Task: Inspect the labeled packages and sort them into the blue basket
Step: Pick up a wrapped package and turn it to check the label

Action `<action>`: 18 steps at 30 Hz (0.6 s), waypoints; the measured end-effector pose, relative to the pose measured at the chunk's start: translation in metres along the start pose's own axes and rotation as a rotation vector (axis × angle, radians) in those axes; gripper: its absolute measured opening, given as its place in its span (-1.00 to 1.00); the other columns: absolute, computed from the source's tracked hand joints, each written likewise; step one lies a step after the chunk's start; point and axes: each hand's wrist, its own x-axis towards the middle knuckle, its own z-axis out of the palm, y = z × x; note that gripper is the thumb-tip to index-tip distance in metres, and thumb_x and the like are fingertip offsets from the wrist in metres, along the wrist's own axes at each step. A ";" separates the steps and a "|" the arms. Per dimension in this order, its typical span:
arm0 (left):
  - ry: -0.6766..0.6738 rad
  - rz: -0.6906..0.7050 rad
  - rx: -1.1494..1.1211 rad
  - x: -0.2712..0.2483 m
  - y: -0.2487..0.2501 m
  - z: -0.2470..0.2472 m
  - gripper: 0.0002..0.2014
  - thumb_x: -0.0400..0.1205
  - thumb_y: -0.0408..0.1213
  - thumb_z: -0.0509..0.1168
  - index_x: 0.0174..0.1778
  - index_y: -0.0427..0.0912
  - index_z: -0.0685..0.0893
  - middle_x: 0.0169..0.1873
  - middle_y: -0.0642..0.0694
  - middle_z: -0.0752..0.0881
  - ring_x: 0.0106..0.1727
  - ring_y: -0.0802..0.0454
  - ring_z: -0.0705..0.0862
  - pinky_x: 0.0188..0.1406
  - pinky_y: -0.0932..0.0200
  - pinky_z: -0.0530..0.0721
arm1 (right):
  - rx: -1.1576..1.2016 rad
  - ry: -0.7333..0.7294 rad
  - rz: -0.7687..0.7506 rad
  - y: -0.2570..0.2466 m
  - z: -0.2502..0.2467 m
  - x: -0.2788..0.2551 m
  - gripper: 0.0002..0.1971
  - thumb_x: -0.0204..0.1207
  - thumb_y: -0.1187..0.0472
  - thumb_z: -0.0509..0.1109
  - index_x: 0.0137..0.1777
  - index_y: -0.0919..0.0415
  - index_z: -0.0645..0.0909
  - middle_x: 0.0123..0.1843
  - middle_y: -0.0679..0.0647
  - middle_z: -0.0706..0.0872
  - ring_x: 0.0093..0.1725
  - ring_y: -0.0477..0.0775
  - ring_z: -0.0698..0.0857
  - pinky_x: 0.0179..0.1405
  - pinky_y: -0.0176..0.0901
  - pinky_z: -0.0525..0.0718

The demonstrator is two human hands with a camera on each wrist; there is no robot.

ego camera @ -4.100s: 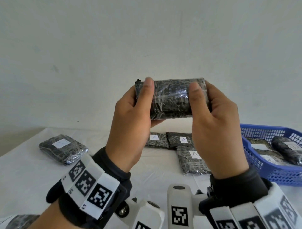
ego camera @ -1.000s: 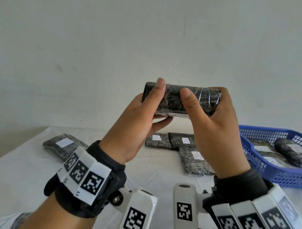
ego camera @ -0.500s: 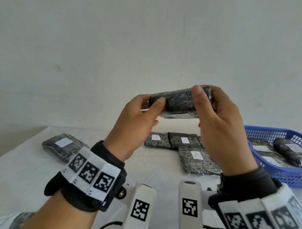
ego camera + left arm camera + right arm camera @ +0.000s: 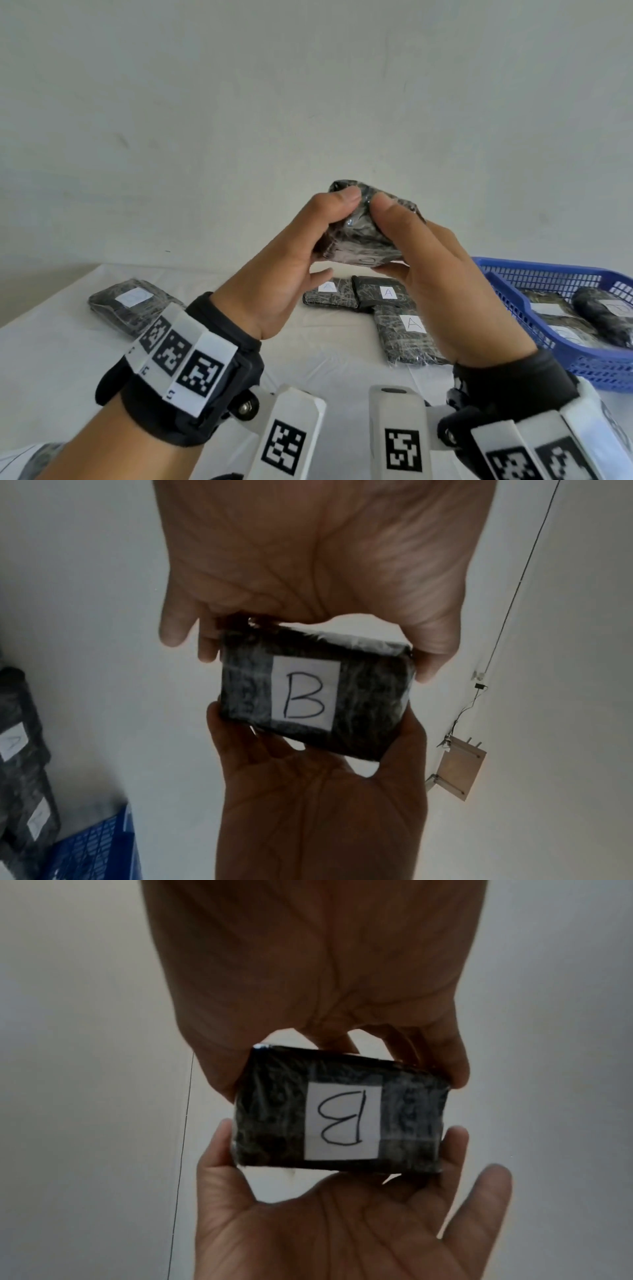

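On the far left of the white tabletop [image 4: 51, 359] I saw a dark wrapped package [image 4: 132, 305] lying flat, with a white label on top. I could not read that label.

Next came my left hand [image 4: 284, 270]. It was up in the air, above the tabletop. Its thumb lay on top of the held package [image 4: 359, 233] and its fingers curled under it, so it was gripping the package. The little finger stuck out and touched nothing.

The held package was dark and wrapped in shiny plastic. From the wrist cameras I saw a white label [image 4: 306, 695] on its underside, and the label said B. The label faced down, away from my head camera.

My right hand [image 4: 442, 274] gripped the same package from the other side. Its thumb pressed on top, just beside the left thumb, and its fingers held the bottom edge.

Below the hands, three packages marked A [image 4: 388, 294] lay on the tabletop. Two sat side by side, touching. The third lay in front of them, nearer to me.

On the far right stood the blue basket [image 4: 513, 301]. There were wrapped packages in the basket [image 4: 603, 315], each with a white label. I could not read those labels.
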 end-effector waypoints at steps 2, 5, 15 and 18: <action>-0.002 0.007 0.020 0.000 0.001 -0.002 -0.58 0.34 0.39 0.30 -0.05 0.31 0.84 0.10 0.15 0.86 0.30 0.12 0.76 0.53 -0.21 0.56 | -0.019 0.007 -0.019 0.002 -0.002 0.001 -0.57 0.69 -0.20 0.32 0.22 0.09 0.83 0.18 0.12 0.89 0.27 0.14 0.82 0.40 0.32 0.67; 0.030 0.015 0.025 0.001 0.003 -0.002 -0.70 0.41 0.30 0.34 -0.18 0.26 0.87 -0.06 0.13 0.87 0.18 0.11 0.79 0.53 -0.16 0.62 | 0.037 -0.056 0.006 0.003 -0.003 -0.001 -0.64 0.65 -0.21 0.31 0.17 -0.10 0.86 0.16 -0.13 0.89 0.28 -0.11 0.81 0.40 0.09 0.63; 0.013 -0.027 -0.013 0.000 0.004 -0.001 -0.72 0.33 0.30 0.39 -0.20 0.29 0.87 -0.06 0.17 0.87 0.19 0.13 0.78 0.54 -0.18 0.60 | 0.027 -0.077 0.037 0.003 -0.010 -0.002 -0.69 0.43 -0.25 0.42 0.00 -0.15 0.87 0.06 -0.15 0.90 0.19 -0.12 0.81 0.52 0.24 0.59; 0.049 -0.052 -0.012 0.000 0.005 0.001 -0.70 0.47 0.32 0.31 -0.21 0.29 0.87 -0.03 0.12 0.88 0.23 0.07 0.80 0.54 -0.22 0.58 | 0.015 -0.080 0.052 0.005 -0.011 0.000 -0.64 0.44 -0.21 0.44 0.07 -0.02 0.86 0.10 -0.09 0.91 0.22 -0.11 0.82 0.52 0.25 0.59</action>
